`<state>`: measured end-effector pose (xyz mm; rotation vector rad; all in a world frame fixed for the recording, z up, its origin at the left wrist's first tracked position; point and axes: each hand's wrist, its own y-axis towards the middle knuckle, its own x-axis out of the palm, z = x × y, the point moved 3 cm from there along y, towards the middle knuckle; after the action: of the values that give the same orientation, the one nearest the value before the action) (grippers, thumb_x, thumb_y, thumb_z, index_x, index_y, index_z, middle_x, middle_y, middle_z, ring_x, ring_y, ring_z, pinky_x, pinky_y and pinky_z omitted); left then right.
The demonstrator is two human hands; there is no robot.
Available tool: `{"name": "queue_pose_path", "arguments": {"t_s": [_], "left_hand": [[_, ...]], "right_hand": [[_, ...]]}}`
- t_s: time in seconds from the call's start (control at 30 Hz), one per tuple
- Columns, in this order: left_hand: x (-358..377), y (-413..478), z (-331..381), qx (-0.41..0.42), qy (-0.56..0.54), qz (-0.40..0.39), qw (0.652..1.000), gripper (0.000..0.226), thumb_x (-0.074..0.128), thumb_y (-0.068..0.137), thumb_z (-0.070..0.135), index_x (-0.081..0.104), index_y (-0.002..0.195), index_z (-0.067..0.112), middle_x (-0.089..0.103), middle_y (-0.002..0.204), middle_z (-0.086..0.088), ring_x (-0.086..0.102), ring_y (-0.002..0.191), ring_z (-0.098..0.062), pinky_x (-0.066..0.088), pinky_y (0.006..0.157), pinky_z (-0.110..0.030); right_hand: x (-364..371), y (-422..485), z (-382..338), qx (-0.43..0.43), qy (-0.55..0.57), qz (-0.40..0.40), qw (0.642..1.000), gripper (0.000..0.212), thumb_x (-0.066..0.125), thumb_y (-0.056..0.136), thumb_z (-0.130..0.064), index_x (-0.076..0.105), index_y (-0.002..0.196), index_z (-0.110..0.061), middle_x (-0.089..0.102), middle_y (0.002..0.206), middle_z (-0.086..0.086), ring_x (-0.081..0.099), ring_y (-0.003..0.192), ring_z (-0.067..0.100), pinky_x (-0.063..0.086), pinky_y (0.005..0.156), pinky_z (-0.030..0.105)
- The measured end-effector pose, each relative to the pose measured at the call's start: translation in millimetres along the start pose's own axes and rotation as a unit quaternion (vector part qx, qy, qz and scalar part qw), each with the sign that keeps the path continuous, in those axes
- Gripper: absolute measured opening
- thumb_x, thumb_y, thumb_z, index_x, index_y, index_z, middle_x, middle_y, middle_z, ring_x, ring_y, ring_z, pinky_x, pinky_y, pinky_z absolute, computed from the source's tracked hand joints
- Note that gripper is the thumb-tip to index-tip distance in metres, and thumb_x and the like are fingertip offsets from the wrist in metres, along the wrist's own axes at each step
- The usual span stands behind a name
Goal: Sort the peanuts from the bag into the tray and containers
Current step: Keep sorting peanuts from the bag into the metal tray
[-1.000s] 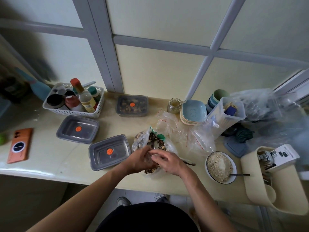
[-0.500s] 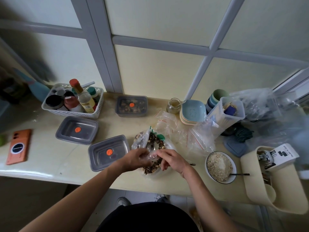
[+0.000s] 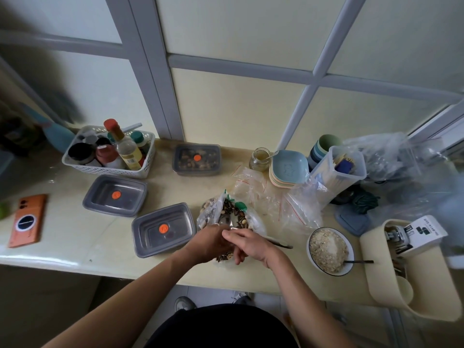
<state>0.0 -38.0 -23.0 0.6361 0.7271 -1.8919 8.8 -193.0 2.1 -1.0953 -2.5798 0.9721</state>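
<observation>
- The desk (image 3: 75, 249) is a smooth, pale, glossy slab. Nothing on it has shifted over the last second; only the hands have moved.
- The bag (image 3: 227, 212) is thin, crinkled clear film. It sits near the middle of the desk's front edge with its mouth open toward the rear. It holds the task's peanuts (image 3: 208, 204), pale and rounded, mixed with dark striped seeds (image 3: 232, 213).
- The left hand (image 3: 208, 243) has stayed at the bag's near-left side. Its grip is closed, with fingers curled onto the film.
- The right hand (image 3: 253, 244) was parted from the left half a second ago. It has drawn back in and its fingers now overlap the left's. Its grip is a narrow pinch on the same film.
- I judge this to be re-gathering or opening of the mouth, since no nut has left the bag yet.
- The nearest container (image 3: 163, 229) is grey, rectangular plastic with rounded corners and an orange dot on its lid. It lies just left of the bag, unchanged and lidded, so sorting has barely started.
- A twin container (image 3: 115, 195) sits further toward the rear-left. A third container (image 3: 196, 159), at the rear edge, shows brownish contents through its lid.
- I cannot tell which item is the tray.
- A slim metal spoon (image 3: 281, 245) pokes out just right of the right hand.
</observation>
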Motion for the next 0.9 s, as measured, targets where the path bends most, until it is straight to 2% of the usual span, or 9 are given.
{"name": "queue_pose_path", "arguments": {"t_s": [0.1, 0.2, 0.33, 0.43, 0.5, 0.57, 0.67, 0.8, 0.9], "left_hand": [[1.1, -1.5, -6.7, -0.003, -0.033, 0.011, 0.999, 0.033, 0.073, 0.084, 0.041, 0.059, 0.101, 0.016, 0.067, 0.09, 0.004, 0.06, 0.078, -0.014, 0.048, 0.064, -0.029], [-3.6, -1.7, -10.9, -0.016, -0.077, -0.027, 0.997, 0.041, 0.077, 0.079, 0.04, 0.059, 0.11, 0.019, 0.068, 0.097, 0.006, 0.064, 0.086, -0.011, 0.052, 0.071, -0.027], [-6.9, 1.0, -12.5, -0.017, -0.053, -0.057, 0.997, 0.03, 0.078, 0.082, 0.04, 0.064, 0.104, 0.024, 0.067, 0.093, 0.008, 0.062, 0.083, -0.008, 0.05, 0.07, -0.021], [-6.0, 3.7, -9.7, -0.027, -0.021, -0.029, 0.999, 0.028, 0.074, 0.085, 0.041, 0.063, 0.099, 0.019, 0.068, 0.088, 0.004, 0.063, 0.08, -0.016, 0.053, 0.07, -0.034], [-4.2, 4.3, -5.8, -0.032, 0.007, -0.008, 0.999, 0.026, 0.07, 0.086, 0.04, 0.061, 0.097, 0.018, 0.068, 0.087, 0.002, 0.063, 0.08, -0.019, 0.054, 0.069, -0.04], [-2.4, 3.8, -2.5, -0.032, 0.034, 0.012, 0.999, 0.027, 0.067, 0.086, 0.042, 0.057, 0.095, 0.019, 0.067, 0.087, 0.002, 0.062, 0.08, -0.02, 0.054, 0.069, -0.041], [0.0, 0.5, -0.7, -0.024, 0.031, 0.036, 0.999, 0.03, 0.067, 0.086, 0.048, 0.055, 0.091, 0.022, 0.067, 0.085, 0.004, 0.062, 0.077, -0.018, 0.054, 0.066, -0.039], [-0.9, -0.6, -3.4, -0.003, 0.035, 0.026, 0.999, 0.035, 0.071, 0.08, 0.05, 0.054, 0.095, 0.023, 0.066, 0.083, 0.007, 0.062, 0.075, -0.016, 0.054, 0.065, -0.039], [-0.3, -0.9, -9.2, 0.004, 0.015, -0.019, 1.0, 0.038, 0.076, 0.078, 0.048, 0.06, 0.099, 0.02, 0.068, 0.087, 0.007, 0.063, 0.078, -0.013, 0.054, 0.068, -0.037]], "right_hand": [[0.9, -0.8, 0.1, -0.022, -0.037, -0.012, 0.999, 0.036, 0.051, 0.102, -0.058, 0.069, 0.117, -0.03, 0.071, 0.104, 0.012, 0.066, 0.056, 0.017, 0.049, 0.061, 0.028], [0.0, -5.9, 0.5, -0.022, -0.036, -0.024, 0.999, 0.042, 0.052, 0.101, -0.059, 0.062, 0.133, -0.034, 0.069, 0.113, 0.004, 0.068, 0.061, 0.016, 0.053, 0.067, 0.028], [0.1, -5.8, 2.7, -0.009, -0.007, -0.013, 1.0, 0.049, 0.054, 0.099, -0.062, 0.068, 0.124, -0.022, 0.069, 0.069, 0.007, 0.066, 0.065, 0.017, 0.05, 0.072, 0.031], [0.0, -2.8, 2.0, -0.006, -0.001, 0.036, 0.999, 0.042, 0.053, 0.101, -0.056, 0.072, 0.107, -0.019, 0.061, 0.055, 0.004, 0.06, 0.06, 0.017, 0.047, 0.076, 0.033], [0.1, -0.7, 1.2, -0.012, -0.006, 0.053, 0.999, 0.039, 0.053, 0.103, -0.051, 0.072, 0.105, -0.017, 0.056, 0.054, 0.006, 0.052, 0.048, 0.013, 0.046, 0.071, 0.032], [0.9, 0.7, 0.7, -0.015, 0.006, 0.044, 0.999, 0.04, 0.055, 0.1, -0.054, 0.071, 0.107, -0.018, 0.058, 0.069, 0.016, 0.046, 0.043, 0.011, 0.043, 0.06, 0.029], [2.0, -0.4, 0.1, -0.008, 0.036, 0.02, 0.999, 0.049, 0.057, 0.091, -0.07, 0.07, 0.103, -0.025, 0.06, 0.094, 0.015, 0.044, 0.043, 0.012, 0.037, 0.051, 0.027], [1.0, -6.5, 2.3, -0.001, 0.028, -0.018, 0.999, 0.055, 0.05, 0.094, -0.074, 0.067, 0.123, -0.031, 0.066, 0.127, 0.0, 0.054, 0.046, 0.013, 0.041, 0.046, 0.023], [1.5, -9.6, 8.0, 0.018, -0.001, -0.035, 0.999, 0.069, 0.048, 0.088, -0.082, 0.058, 0.137, -0.034, 0.065, 0.132, 0.008, 0.062, 0.05, 0.014, 0.045, 0.048, 0.023]]}}
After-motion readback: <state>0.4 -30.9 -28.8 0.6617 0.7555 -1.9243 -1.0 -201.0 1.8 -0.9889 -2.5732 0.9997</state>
